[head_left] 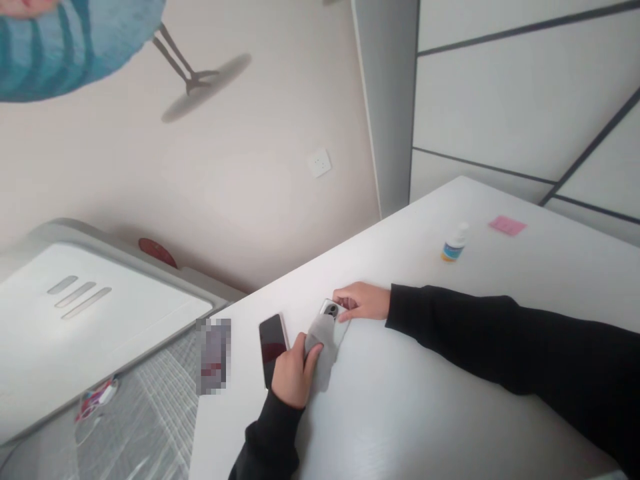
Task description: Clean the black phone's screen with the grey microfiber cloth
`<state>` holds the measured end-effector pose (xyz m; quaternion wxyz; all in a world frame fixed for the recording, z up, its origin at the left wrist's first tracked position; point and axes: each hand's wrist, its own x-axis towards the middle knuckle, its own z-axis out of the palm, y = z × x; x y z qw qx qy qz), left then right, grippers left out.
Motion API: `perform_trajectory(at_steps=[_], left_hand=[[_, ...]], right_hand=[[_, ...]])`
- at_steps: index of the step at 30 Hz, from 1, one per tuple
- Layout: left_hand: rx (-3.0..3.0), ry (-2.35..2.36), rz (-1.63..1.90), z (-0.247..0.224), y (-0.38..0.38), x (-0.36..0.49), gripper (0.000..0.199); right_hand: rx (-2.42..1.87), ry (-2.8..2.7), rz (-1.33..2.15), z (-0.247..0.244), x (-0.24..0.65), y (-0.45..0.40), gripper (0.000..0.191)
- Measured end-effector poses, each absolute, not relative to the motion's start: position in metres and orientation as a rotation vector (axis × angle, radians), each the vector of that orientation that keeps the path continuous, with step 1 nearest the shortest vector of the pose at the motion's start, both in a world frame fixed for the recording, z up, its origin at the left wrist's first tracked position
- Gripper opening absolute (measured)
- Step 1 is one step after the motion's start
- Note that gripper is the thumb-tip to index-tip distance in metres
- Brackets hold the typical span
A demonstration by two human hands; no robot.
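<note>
A light-coloured phone (pixel 343 328) is held above the white table with its back and round camera module facing up. My right hand (pixel 364 301) grips its upper right edge, thumb on the back and fingers curled by the side. A thin grey cloth (pixel 321 333) lies over the phone's left and lower part. My left hand (pixel 294 373) is closed on the cloth, thumb on top, pressing it to the phone. Just left of that hand lies a second phone (pixel 273 341), dark screen up, partly covered by the hand.
The white table (pixel 400 400) carries a small white bottle (pixel 454 244) with a blue label and a pink paper note (pixel 507 225) at right. A pixelated dark item (pixel 214 357) lies at the left edge. Beyond are a bed (pixel 140 413) and a wall socket (pixel 320 163).
</note>
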<state>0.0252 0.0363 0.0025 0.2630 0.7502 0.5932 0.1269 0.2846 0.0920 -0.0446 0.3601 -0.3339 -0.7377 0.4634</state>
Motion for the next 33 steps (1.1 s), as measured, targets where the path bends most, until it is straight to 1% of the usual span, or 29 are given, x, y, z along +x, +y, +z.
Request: perform_trajectory(at_steps=[3,8,11,16,18,21,22,24,26,28,31,33], left_hand=[[1.823,1.471,0.542,-0.008,0.035,0.037,0.035],[1.482,1.196,0.766,-0.025,0.045,0.078,0.076],[1.356,1.092,0.848,-0.033,0.047,0.094,0.087],[1.333,1.006,0.966,-0.043,0.044,0.094,0.085],[1.383,1.024,1.028,-0.044,0.043,0.089,0.075],[1.497,1.108,1.126,-0.042,0.043,0.082,0.053],[1.535,1.141,1.147,-0.04,0.043,0.08,0.048],[1.6,1.2,1.167,-0.036,0.043,0.078,0.044],[1.652,1.244,1.18,-0.033,0.042,0.077,0.045],[1.69,1.263,1.195,-0.031,0.039,0.079,0.051],[1.818,1.291,1.18,-0.032,0.03,0.087,0.062],[2.015,1.34,1.167,-0.035,0.021,0.094,0.065]], right_hand=[[-0.953,-1.695,1.213,-0.04,0.274,0.083,0.042],[-1.192,-1.25,1.052,-0.042,0.238,0.06,0.05],[-1.193,-1.078,1.063,-0.048,0.221,0.053,0.06],[-1.104,-0.972,1.183,-0.053,0.215,0.049,0.066],[-1.071,-0.938,1.21,-0.054,0.212,0.045,0.068],[-1.01,-0.888,1.232,-0.058,0.199,0.036,0.071],[-0.986,-0.873,1.24,-0.059,0.192,0.033,0.072],[-0.938,-0.845,1.254,-0.06,0.176,0.026,0.074],[-0.898,-0.814,1.259,-0.059,0.161,0.021,0.075],[-0.87,-0.776,1.264,-0.054,0.153,0.019,0.073],[-0.779,-0.762,1.342,-0.042,0.157,0.019,0.07],[-0.726,-0.854,1.298,-0.035,0.166,0.019,0.073]])
